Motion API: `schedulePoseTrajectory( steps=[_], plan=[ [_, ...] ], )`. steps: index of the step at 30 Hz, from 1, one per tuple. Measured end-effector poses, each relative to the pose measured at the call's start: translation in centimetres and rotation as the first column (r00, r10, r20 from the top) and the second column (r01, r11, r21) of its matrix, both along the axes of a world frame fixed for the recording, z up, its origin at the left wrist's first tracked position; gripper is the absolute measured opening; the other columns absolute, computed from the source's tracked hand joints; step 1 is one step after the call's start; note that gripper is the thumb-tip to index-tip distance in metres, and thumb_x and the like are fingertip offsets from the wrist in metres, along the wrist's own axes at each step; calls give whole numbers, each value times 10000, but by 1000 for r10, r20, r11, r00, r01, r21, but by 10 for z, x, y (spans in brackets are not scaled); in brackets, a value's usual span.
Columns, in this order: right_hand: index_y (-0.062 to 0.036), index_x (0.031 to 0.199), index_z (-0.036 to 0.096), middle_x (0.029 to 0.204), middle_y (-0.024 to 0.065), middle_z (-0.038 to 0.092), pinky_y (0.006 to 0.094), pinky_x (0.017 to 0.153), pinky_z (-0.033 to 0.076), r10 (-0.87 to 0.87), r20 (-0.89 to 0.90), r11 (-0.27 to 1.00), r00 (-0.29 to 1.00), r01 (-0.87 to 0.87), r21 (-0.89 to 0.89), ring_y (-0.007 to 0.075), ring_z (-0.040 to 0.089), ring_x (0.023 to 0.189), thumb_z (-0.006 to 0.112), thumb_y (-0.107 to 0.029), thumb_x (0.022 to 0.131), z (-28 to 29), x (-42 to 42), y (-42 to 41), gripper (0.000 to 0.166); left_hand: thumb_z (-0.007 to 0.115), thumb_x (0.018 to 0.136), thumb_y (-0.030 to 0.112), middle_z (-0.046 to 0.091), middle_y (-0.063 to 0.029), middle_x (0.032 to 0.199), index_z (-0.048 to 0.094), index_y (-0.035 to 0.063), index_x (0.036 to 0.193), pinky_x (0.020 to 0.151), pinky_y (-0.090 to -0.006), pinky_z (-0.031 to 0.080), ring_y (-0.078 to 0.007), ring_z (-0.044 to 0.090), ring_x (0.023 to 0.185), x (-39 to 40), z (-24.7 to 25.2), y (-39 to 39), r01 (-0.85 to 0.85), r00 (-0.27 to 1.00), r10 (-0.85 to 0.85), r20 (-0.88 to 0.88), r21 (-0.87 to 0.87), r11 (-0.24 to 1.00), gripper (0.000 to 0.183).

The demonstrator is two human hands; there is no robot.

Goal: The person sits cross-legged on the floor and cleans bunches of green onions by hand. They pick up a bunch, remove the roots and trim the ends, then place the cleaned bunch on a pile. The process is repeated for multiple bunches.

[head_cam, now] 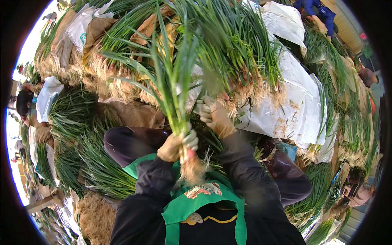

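My left hand (177,145), in a pale glove, is closed round the lower stems of a bunch of green onions (176,101). Its long leaves point away from me and its tan roots (192,171) hang towards my green apron (202,202). To the right of the bunch, my right hand (214,116), gloved too, has its fingers curled beside the leaves; the view is blurred there, and whether it pinches a strand I cannot tell. Just beyond it lies a large pile of green onions (232,61), roots towards me.
A white plastic sheet (294,95) lies under the pile at the right. More onion bunches (104,162) lie by my left knee, with a mass of roots (95,217) behind them. Brown sacking (131,113) is in front of that knee. A person in blue (324,15) is at the upper right.
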State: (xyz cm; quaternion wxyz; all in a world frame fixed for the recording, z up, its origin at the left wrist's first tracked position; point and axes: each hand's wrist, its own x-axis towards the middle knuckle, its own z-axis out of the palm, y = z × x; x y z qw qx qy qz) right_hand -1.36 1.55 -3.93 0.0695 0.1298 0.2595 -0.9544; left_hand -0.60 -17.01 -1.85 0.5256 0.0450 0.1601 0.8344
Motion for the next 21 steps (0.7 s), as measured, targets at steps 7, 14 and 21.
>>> schedulePoseTrajectory(
  steps=[7, 14, 21],
  plan=[
    [-75, 973, 636, 912, 204, 621, 432, 726, 475, 184, 116, -490, 976, -11, 872, 371, 591, 834, 588, -324, 851, 34, 24, 30, 281, 680, 817, 178, 488, -8, 764, 479, 70, 1124, 622, -297, 503, -123, 538, 660, -15, 9, 10, -272, 955, 229, -189, -242, 931, 383],
    [-66, 919, 630, 858, 138, 595, 406, 682, 480, -45, 32, -731, 998, -55, 680, 278, 589, 754, 573, -215, 853, 13, 6, 60, 172, 570, 853, 23, 602, -158, 652, 513, -37, 1032, 347, -317, 487, -249, 593, 436, -46, 8, 101, -122, 985, 42, -167, -504, 855, 197],
    [-111, 1052, 659, 923, 125, 644, 382, 687, 475, 116, 93, -314, 989, -52, 948, 285, 612, 832, 515, -226, 890, 16, 35, 78, 246, 566, 837, -2, 606, -139, 752, 496, 9, 1068, 351, -279, 486, -205, 592, 473, -51, 2, 103, -346, 929, 232, -288, -456, 820, 242]
  ],
)
